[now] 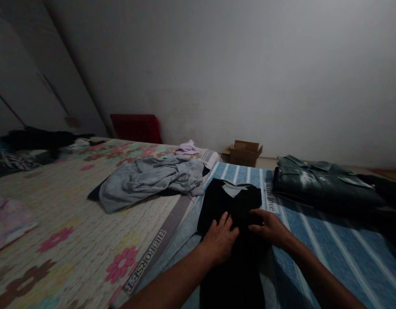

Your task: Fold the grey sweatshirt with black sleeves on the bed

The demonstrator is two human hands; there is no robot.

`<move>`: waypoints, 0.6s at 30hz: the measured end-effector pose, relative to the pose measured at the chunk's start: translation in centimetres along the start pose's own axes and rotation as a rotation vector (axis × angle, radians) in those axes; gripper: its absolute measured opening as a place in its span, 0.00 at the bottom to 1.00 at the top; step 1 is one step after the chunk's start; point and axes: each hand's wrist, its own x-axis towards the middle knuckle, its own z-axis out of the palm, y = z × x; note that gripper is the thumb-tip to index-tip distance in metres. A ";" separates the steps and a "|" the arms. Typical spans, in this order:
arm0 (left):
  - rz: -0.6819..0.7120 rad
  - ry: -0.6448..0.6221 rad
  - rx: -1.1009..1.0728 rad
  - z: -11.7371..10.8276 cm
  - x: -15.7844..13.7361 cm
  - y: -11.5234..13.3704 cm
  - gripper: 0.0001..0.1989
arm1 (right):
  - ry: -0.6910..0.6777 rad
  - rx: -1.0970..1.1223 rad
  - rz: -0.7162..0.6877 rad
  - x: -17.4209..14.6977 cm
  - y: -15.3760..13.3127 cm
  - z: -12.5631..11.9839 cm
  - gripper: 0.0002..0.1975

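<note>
A black V-neck top point(232, 266) lies lengthwise in front of me, its collar away from me and a pale grey patch showing inside the neck. My left hand point(220, 238) rests flat on its chest, fingers spread. At the garment's right side, my right hand point(270, 227) is bent, with thumb and forefinger apart near the black cloth; its other fingers are largely hidden. Grey cloth point(175, 262) spreads out under the black top on the left. Beyond my left hand lies a crumpled grey garment point(153, 178) with dark cloth beneath it.
Floral bedding point(78, 206) covers the left; blue striped bedding point(333, 249) the right. A folded dark green garment point(323, 180) lies right. A cardboard box point(243, 153), a red object point(136, 128) and small lilac cloth point(187, 148) are farther back. Clothes point(37, 143) pile far left.
</note>
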 end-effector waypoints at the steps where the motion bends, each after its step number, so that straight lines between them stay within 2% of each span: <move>1: -0.006 0.004 -0.006 -0.1 -0.2 0.0 0.31 | 0.006 -0.008 -0.006 0.0 0.0 0.2 0.19; 6: -0.076 0.058 -0.031 -1.5 -3.2 -0.7 0.33 | 0.020 0.049 -0.102 -1.0 -0.6 -0.2 0.10; 10: -0.203 0.095 -0.033 -1.7 -8.7 -3.6 0.33 | 0.005 0.156 -0.191 -3.0 -1.2 -1.2 0.06; 15: -0.459 0.268 -0.018 1.9 -17.8 -8.0 0.26 | -0.068 0.271 -0.198 -5.1 -1.0 -1.4 0.04; 18: -0.600 0.308 -0.074 4.2 -22.0 -8.5 0.25 | -0.057 0.359 -0.123 -5.5 -1.0 -1.4 0.02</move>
